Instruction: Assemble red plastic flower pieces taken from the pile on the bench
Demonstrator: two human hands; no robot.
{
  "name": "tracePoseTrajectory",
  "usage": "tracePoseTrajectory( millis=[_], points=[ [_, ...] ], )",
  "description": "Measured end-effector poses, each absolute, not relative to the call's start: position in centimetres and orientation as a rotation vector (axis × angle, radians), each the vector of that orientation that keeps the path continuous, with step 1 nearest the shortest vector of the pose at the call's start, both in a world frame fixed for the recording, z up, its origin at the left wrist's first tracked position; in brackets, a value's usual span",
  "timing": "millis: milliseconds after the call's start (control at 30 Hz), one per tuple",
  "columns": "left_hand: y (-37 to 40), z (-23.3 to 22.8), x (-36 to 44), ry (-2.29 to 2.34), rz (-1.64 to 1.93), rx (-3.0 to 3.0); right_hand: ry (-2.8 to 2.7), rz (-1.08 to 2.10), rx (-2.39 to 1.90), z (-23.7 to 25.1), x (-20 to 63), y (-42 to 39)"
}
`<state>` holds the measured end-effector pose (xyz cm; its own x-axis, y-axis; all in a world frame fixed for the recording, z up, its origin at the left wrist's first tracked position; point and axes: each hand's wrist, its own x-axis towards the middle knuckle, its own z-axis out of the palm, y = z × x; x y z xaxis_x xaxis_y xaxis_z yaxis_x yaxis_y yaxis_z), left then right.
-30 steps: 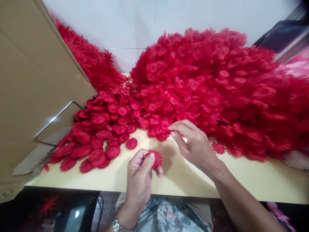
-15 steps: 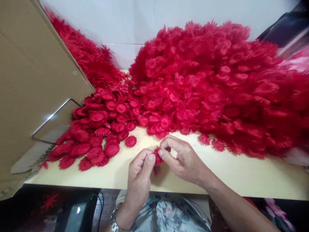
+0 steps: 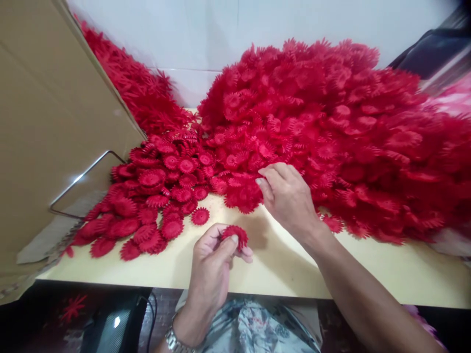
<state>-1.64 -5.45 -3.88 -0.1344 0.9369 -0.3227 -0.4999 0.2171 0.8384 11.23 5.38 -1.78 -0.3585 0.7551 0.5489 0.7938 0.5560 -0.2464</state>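
My left hand (image 3: 215, 262) holds a round red artificial flower piece (image 3: 238, 236) with a fringed edge, its thumb pressed on the face and the fingers behind. Over the front edge of the large heap of red fringed flower pieces (image 3: 294, 117) is my right hand (image 3: 287, 193). Its thumb and index tips are slightly apart, and I see no piece between them. A smaller group of thicker red flower pieces (image 3: 150, 196) lies on the table left of my hands, with a single piece (image 3: 200, 216) at its near edge.
A cardboard box (image 3: 55, 117) stands at the left, with a bent metal wire handle (image 3: 81, 179) beside it. Spiky red pieces (image 3: 125, 73) are piled behind it. A white wall (image 3: 176, 34) backs the pale table (image 3: 287, 267). A dark object (image 3: 434, 54) sits back right.
My right hand has let go of the flower piece and moved up and forward to the heap. My left hand keeps the piece, now tilted face up.
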Motion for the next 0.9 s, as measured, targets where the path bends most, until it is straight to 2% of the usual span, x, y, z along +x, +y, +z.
tracePoseTrajectory(
  millis=[233, 600, 700, 900],
  points=[
    [-5.2, -4.2, -1.5, 1.078, 1.453, 0.439, -2.142, 0.731, -0.983, -1.5, 12.4, 0.8],
    [-5.7, -5.0, -1.1, 1.073, 1.412, 0.573, -2.047, 1.3, -0.924, -2.0, 11.3, -0.6],
    [-6.1, -5.3, -1.2, 1.055, 1.4, 0.616, -1.965, 1.291, -0.957, -2.3, 11.3, -0.7],
    [-6.2, -5.4, -1.5, 1.159, 1.372, 0.713, -1.805, 0.876, -1.121, -2.1, 9.9, 0.2]
  ],
)
